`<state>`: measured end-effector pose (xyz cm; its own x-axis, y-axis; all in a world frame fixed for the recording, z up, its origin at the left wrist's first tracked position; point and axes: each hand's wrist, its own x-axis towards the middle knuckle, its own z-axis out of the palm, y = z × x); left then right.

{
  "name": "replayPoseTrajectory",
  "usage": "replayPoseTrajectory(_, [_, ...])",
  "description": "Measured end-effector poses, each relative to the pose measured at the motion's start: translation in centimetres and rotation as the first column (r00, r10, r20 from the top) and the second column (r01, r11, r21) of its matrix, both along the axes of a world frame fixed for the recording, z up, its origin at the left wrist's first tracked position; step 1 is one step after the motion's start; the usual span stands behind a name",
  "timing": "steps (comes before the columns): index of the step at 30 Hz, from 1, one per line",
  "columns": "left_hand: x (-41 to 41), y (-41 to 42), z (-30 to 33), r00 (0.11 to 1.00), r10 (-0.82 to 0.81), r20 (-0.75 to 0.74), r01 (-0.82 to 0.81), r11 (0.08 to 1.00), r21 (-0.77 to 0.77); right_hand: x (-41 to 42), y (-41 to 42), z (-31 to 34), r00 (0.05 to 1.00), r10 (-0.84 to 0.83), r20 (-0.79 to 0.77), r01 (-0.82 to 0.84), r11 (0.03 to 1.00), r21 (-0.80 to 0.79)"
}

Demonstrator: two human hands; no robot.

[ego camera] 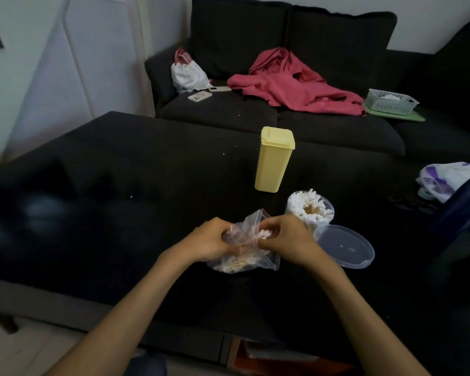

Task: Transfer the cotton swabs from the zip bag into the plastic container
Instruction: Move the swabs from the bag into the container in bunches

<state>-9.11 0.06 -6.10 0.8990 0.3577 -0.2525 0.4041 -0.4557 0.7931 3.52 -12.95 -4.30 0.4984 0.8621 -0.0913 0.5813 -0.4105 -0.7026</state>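
Note:
A clear zip bag [244, 260] with cotton swabs lies on the black table [120, 185] near its front edge. My left hand [212, 240] grips the bag's left side. My right hand [288, 240] pinches a bunch of cotton swabs [265, 234] at the bag's open mouth. Just behind my right hand stands a round clear plastic container [311, 210], packed with upright swabs. Its clear lid [345, 245] lies on the table to the right of my right hand.
A tall yellow plastic box [274, 160] stands behind the container. A dark sofa [323, 126] beyond the table carries a red garment [291, 82], a white bag [187, 74], a phone [199, 96] and a white basket [391, 101]. A blue-and-white bag [445, 180] sits at the right edge.

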Motion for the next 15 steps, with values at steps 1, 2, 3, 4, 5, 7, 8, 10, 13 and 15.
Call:
replayPoseTrajectory(1, [0.0, 0.0, 0.1, 1.0, 0.003, 0.006, -0.004, 1.0, 0.002, -0.1, 0.0, 0.0, 1.0, 0.014, -0.023, -0.014, 1.0, -0.011])
replayPoseTrajectory(2, [0.0, -0.1, 0.2, 1.0, 0.006, 0.006, -0.006, 1.0, 0.007, -0.1, 0.0, -0.1, 0.999, 0.009, -0.045, -0.009, 1.0, -0.02])
replayPoseTrajectory(3, [0.0, -0.1, 0.2, 1.0, 0.011, 0.007, -0.012, 1.0, 0.015, -0.1, 0.0, -0.2, 0.998, -0.011, -0.056, 0.01, 1.0, -0.022])
replayPoseTrajectory(4, [0.1, -0.2, 0.2, 1.0, 0.018, 0.01, -0.018, 1.0, 0.023, 0.0, 0.0, -0.2, 0.998, -0.037, -0.06, 0.036, 0.999, -0.019])
replayPoseTrajectory(5, [0.1, -0.2, 0.1, 1.0, 0.027, 0.011, -0.027, 0.999, 0.033, 0.0, 0.0, -0.2, 0.996, -0.064, -0.058, 0.063, 0.998, -0.014])
replayPoseTrajectory(7, [0.2, 0.0, -0.1, 0.999, 0.043, 0.01, -0.043, 0.998, 0.055, 0.1, 0.0, -0.1, 0.993, -0.103, -0.049, 0.103, 0.995, 0.001])
replayPoseTrajectory(8, [0.1, 0.1, -0.1, 0.999, 0.053, 0.003, -0.053, 0.996, 0.065, 0.3, -0.1, 0.0, 0.992, -0.114, -0.056, 0.115, 0.993, 0.014])
replayPoseTrajectory(10, [0.1, 0.2, -0.1, 0.997, 0.07, -0.014, -0.068, 0.994, 0.084, 0.4, -0.3, 0.4, 0.986, -0.117, -0.121, 0.123, 0.991, 0.042])
replayPoseTrajectory(13, [-0.1, 0.1, 0.1, 0.997, 0.074, -0.022, -0.071, 0.993, 0.092, 0.5, -0.7, 0.8, 0.98, -0.081, -0.182, 0.092, 0.994, 0.053])
replayPoseTrajectory(15, [0.0, 0.1, 0.2, 0.998, 0.064, -0.025, -0.062, 0.995, 0.077, 0.3, -0.9, 1.0, 0.98, -0.06, -0.19, 0.067, 0.997, 0.032])
